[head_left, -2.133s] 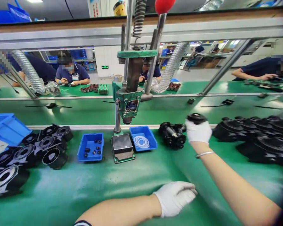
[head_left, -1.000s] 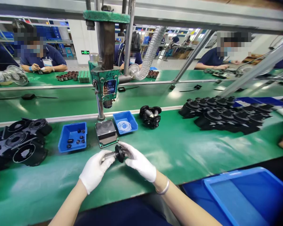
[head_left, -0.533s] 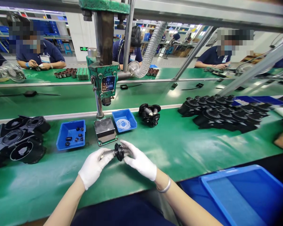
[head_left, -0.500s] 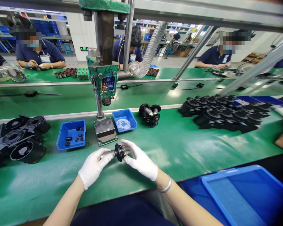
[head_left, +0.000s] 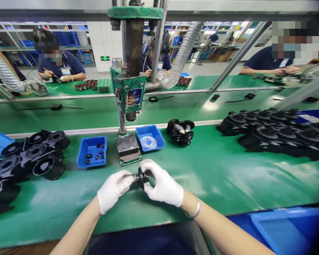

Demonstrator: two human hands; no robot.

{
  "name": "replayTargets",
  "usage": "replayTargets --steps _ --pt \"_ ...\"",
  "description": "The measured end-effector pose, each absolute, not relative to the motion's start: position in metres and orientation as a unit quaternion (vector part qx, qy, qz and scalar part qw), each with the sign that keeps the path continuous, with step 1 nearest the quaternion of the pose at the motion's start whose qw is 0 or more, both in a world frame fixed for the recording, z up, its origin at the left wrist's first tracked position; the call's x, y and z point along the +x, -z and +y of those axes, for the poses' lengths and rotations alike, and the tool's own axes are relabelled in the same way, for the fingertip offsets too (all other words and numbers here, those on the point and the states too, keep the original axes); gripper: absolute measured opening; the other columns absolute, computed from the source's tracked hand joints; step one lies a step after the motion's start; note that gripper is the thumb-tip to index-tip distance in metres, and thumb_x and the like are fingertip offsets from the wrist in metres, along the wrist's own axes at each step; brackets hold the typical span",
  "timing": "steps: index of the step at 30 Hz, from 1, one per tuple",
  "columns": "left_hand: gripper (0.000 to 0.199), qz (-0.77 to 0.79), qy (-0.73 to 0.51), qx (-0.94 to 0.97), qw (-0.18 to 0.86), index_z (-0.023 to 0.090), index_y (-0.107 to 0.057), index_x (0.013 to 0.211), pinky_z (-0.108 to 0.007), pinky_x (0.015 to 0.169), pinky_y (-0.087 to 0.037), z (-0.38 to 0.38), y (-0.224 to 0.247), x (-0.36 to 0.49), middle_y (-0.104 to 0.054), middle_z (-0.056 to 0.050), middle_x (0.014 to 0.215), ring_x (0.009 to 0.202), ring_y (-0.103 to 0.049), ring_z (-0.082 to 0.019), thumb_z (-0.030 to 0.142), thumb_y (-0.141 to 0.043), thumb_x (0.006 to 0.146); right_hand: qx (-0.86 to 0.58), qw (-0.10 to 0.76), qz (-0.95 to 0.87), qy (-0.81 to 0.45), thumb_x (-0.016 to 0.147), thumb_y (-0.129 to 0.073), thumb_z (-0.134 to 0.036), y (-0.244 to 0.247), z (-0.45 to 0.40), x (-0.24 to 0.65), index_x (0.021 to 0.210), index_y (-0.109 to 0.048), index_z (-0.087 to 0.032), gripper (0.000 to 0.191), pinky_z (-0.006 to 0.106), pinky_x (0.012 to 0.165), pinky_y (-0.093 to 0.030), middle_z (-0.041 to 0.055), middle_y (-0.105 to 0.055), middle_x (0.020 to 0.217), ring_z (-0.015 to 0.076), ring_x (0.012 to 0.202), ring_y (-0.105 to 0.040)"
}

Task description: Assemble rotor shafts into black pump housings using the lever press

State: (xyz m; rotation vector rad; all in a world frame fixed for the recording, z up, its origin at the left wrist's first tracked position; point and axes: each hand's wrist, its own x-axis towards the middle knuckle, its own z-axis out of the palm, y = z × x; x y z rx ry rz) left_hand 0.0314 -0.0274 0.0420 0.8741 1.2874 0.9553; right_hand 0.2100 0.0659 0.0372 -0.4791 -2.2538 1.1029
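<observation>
Between my white-gloved hands, a black flanged part with a metal shaft is held above the green table. My left hand is closed around the shaft end. The fingers and thumb of my right hand curve around the black ringed end, pinching it. Just beyond the hands is the press base with a dark metal block, under the green press. A blue bin of white rings stands right of the base. Another blue bin holds small black pieces.
Several similar black parts are stacked behind the right hand. Black housings stand in groups at left and right. A blue crate is at the lower right. Co-workers sit across the bench.
My view has swung left, so the bench appears shifted right. My right fingers have closed in on the black ringed end; the left hand keeps its hold on the shaft.
</observation>
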Motion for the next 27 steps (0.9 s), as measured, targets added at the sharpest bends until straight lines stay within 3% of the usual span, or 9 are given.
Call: replayTargets --steps 3,5,9,11,14,19,21,24,27 --pt "0.050 0.553 -0.412 0.415 0.594 0.015 -0.053 0.094 -0.022 0.047 -0.021 -0.028 -0.041 0.022 -0.032 0.011 0.057 0.049 -0.025 -0.007 0.063 -0.054 0.081 -0.169 0.290 -0.861 -0.383 0.061 -0.049 -0.004 -0.046 0.068 0.202 0.086 -0.042 -0.023 0.032 0.030 0.073 -0.045 0.0021 -0.047 0.093 0.0177 0.081 -0.049" --pt "0.042 0.580 -0.365 0.475 0.551 0.017 -0.053 0.097 -0.023 0.051 -0.030 -0.027 -0.041 0.016 -0.042 0.007 0.061 0.051 -0.036 -0.009 0.057 -0.051 0.085 -0.176 0.283 -0.870 -0.363 0.058 -0.049 -0.004 -0.048 0.067 0.194 0.084 -0.042 -0.023 0.033 0.031 0.072 -0.045 0.0026 -0.048 0.093 0.0184 0.081 -0.050" --pt "0.012 0.731 -0.121 0.622 0.253 0.019 -0.060 0.088 -0.029 0.067 -0.041 -0.020 -0.037 0.018 -0.065 -0.004 0.082 0.074 -0.060 -0.019 0.028 -0.054 0.082 -0.187 0.254 -0.878 -0.361 0.055 -0.050 -0.006 -0.038 0.058 0.171 0.083 -0.043 -0.022 0.033 0.030 0.067 -0.043 0.0021 -0.048 0.090 0.0179 0.075 -0.050" --pt "0.014 0.757 -0.044 0.632 0.160 0.019 -0.064 0.084 -0.032 0.069 -0.041 -0.017 -0.034 0.019 -0.069 -0.008 0.083 0.078 -0.064 -0.024 0.022 -0.050 0.083 -0.176 0.249 -0.879 -0.367 0.054 -0.050 -0.006 -0.031 0.054 0.161 0.082 -0.043 -0.022 0.032 0.030 0.065 -0.042 0.0019 -0.047 0.088 0.0176 0.072 -0.049" --pt "0.018 0.782 -0.012 0.610 0.127 0.019 -0.066 0.081 -0.033 0.067 -0.041 -0.016 -0.034 0.006 -0.070 -0.010 0.078 0.075 -0.066 -0.025 0.022 -0.048 0.084 -0.167 0.275 -0.867 -0.380 0.054 -0.050 -0.007 -0.025 0.057 0.155 0.081 -0.042 -0.022 0.032 0.031 0.066 -0.042 0.0022 -0.046 0.088 0.0183 0.074 -0.049" --pt "0.039 0.862 0.020 0.506 0.034 0.020 -0.065 0.079 -0.033 0.066 -0.042 -0.007 -0.055 -0.062 -0.070 -0.010 0.076 0.073 -0.067 -0.025 0.038 -0.035 0.096 -0.230 0.365 -0.780 -0.453 0.059 -0.047 -0.008 -0.015 0.082 0.163 0.084 -0.037 -0.023 0.031 0.031 0.074 -0.044 0.0022 -0.047 0.088 0.0186 0.080 -0.049" --pt "0.034 0.869 0.019 0.494 0.023 0.022 -0.066 0.094 -0.031 0.068 -0.044 0.008 -0.060 -0.083 -0.073 -0.008 0.090 0.080 -0.068 -0.023 0.041 -0.038 0.096 -0.242 0.355 -0.764 -0.482 0.060 -0.046 -0.009 -0.007 0.088 0.164 0.085 -0.038 -0.023 0.030 0.030 0.072 -0.044 0.0018 -0.048 0.086 0.0180 0.078 -0.048" --pt "0.028 0.849 0.024 0.526 0.036 0.028 -0.061 0.118 -0.027 0.081 -0.046 0.037 -0.055 -0.093 -0.070 -0.004 0.115 0.098 -0.066 -0.019 0.032 -0.045 0.095 -0.250 0.312 -0.774 -0.491 0.060 -0.046 -0.010 0.003 0.087 0.164 0.085 -0.040 -0.023 0.029 0.029 0.069 -0.043 0.0013 -0.049 0.085 0.0176 0.075 -0.047" --pt "0.028 0.839 0.056 0.539 0.047 0.022 -0.064 0.114 -0.030 0.087 -0.046 0.059 -0.042 -0.086 -0.069 -0.009 0.114 0.102 -0.066 -0.022 0.023 -0.046 0.093 -0.270 0.283 -0.780 -0.489 0.060 -0.045 -0.010 0.006 0.085 0.164 0.085 -0.040 -0.023 0.028 0.029 0.067 -0.041 0.0007 -0.048 0.083 0.0171 0.072 -0.046"
